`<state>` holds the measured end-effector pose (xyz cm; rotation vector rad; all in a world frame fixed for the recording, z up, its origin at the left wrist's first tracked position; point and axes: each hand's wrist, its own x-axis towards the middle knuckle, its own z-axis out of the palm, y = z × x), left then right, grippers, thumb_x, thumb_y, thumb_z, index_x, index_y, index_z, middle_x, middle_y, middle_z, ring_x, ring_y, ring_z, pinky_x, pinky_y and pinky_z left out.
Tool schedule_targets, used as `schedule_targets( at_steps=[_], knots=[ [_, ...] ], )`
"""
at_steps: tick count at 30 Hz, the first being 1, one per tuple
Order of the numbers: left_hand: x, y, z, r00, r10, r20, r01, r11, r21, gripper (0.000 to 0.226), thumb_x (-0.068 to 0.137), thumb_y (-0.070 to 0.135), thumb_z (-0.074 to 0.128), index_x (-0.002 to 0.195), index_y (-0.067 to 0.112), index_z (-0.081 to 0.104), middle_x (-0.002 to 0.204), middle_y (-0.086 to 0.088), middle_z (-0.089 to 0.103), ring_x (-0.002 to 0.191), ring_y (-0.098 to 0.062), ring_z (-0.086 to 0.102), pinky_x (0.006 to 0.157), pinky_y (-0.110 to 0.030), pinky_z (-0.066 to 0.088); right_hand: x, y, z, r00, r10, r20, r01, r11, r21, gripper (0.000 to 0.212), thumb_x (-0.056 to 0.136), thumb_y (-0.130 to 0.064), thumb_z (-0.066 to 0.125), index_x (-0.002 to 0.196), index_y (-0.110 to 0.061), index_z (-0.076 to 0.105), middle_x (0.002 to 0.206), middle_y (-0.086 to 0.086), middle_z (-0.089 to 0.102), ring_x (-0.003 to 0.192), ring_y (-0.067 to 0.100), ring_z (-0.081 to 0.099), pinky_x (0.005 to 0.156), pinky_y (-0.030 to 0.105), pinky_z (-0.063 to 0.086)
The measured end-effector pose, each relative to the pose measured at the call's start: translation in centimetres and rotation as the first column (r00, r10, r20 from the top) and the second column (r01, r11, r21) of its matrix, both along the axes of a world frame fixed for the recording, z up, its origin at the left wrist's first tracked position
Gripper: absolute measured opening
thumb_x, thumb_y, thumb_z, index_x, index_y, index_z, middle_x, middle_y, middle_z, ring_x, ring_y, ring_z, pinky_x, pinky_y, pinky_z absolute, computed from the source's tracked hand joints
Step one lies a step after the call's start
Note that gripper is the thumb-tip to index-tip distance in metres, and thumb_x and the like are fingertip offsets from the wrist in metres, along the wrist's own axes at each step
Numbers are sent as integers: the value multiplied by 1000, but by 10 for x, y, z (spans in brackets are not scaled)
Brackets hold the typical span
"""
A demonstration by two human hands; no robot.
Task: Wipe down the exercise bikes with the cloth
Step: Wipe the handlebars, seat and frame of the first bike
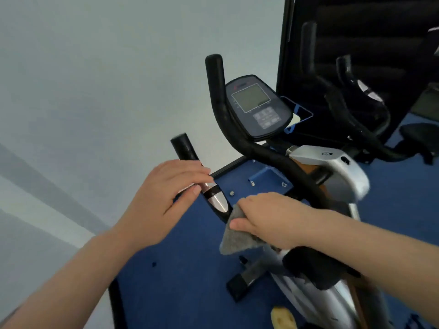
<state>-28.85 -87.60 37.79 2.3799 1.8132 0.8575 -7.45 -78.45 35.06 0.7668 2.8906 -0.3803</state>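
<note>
An exercise bike [332, 167] with a silver body and black handlebars stands in front of me. Its console [257, 106] with a grey screen sits between the bars. My left hand [164, 198] rests on the near left handlebar [185, 148], with straight fingers lying over the chrome pulse sensor [216, 198] and thumb under it. My right hand [273, 217] holds a grey cloth [234, 236] folded around the lower part of the same bar, just below the sensor. The bar under the cloth is hidden.
The bike stands on blue flooring [185, 281] next to a pale wall [95, 91]. A dark mirror panel [356, 55] at the right reflects a handlebar. A black seat [420, 134] shows at the far right. The black saddle [316, 267] lies under my right forearm.
</note>
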Motion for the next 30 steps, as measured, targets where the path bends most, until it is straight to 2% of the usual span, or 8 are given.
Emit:
schedule_targets(
  at_steps=[3, 7, 9, 14, 17, 21, 27, 30],
  knots=[
    [-26, 10, 11, 988, -33, -151, 36, 999, 19, 35, 100, 27, 41, 123, 22, 66, 142, 12, 52, 141, -7, 36, 118, -32, 21, -7, -29, -11, 988, -155, -26, 157, 968, 196, 23, 103, -36, 43, 126, -34, 44, 110, 1, 49, 108, 24, 50, 97, 44, 37],
    [-40, 23, 12, 982, -6, -188, 7, 1000, 6, 48, 102, 36, 33, 146, 21, 45, 160, 8, 27, 151, -8, 13, 121, -31, 13, -34, -61, -17, 862, -496, -107, 507, 834, 218, 40, 102, -40, 27, 137, -22, 35, 128, 1, 43, 126, 25, 39, 115, 60, 9],
    [-38, 30, 8, 991, -26, -132, 19, 999, -50, 53, 102, 37, 34, 153, 21, 32, 162, 10, 20, 150, -4, 7, 122, -30, 12, -57, -63, -16, 809, -552, -203, 587, 775, 235, 43, 100, -41, 23, 133, -17, 39, 121, 4, 47, 115, 25, 48, 106, 51, 29],
    [-38, 34, 1, 994, -7, 113, 17, 996, -87, 60, 99, 33, 42, 156, 28, 23, 160, 13, 24, 146, 6, 12, 112, -5, 8, -55, -70, -24, 699, -398, -595, 634, 729, 257, 73, 48, -35, 96, 98, -19, 46, 66, 1, 56, 51, 19, 56, 44, 33, 50],
    [-39, 33, 0, 991, -12, 130, 23, 997, -80, 57, 102, 23, 46, 155, 29, 25, 159, 12, 26, 144, 9, 12, 110, -2, 8, -67, -67, -26, 667, -421, -615, 656, 723, 216, 72, 55, -34, 94, 99, -18, 39, 70, 5, 57, 52, 22, 56, 42, 35, 49],
    [-40, 31, 3, 977, -22, 212, 48, 992, -118, 54, 104, 15, 46, 151, 35, 28, 157, 18, 27, 144, 9, 14, 118, -16, 15, -89, -45, -16, 697, -530, -483, 647, 755, 105, 42, 97, -45, 52, 121, -24, 26, 115, 3, 48, 94, 23, 57, 65, 33, 47],
    [-37, 30, 5, 912, -11, 410, 56, 994, -98, 52, 101, 24, 41, 151, 33, 31, 151, 25, 39, 140, 1, 35, 110, -18, 31, -77, -49, -11, 709, -485, -511, 631, 761, 153, 79, 54, -53, 90, 107, -25, 39, 79, 1, 59, 44, 19, 56, 29, 25, 34],
    [-32, 33, 0, 850, 7, 526, 17, 999, -41, 48, 100, 20, 41, 147, 32, 38, 148, 22, 44, 137, -1, 41, 104, -13, 35, -108, -25, -2, 704, -522, -481, 621, 782, 61, 51, 94, -57, 47, 125, -19, 31, 109, 0, 52, 79, 22, 64, 49, 32, 44]
  ],
)
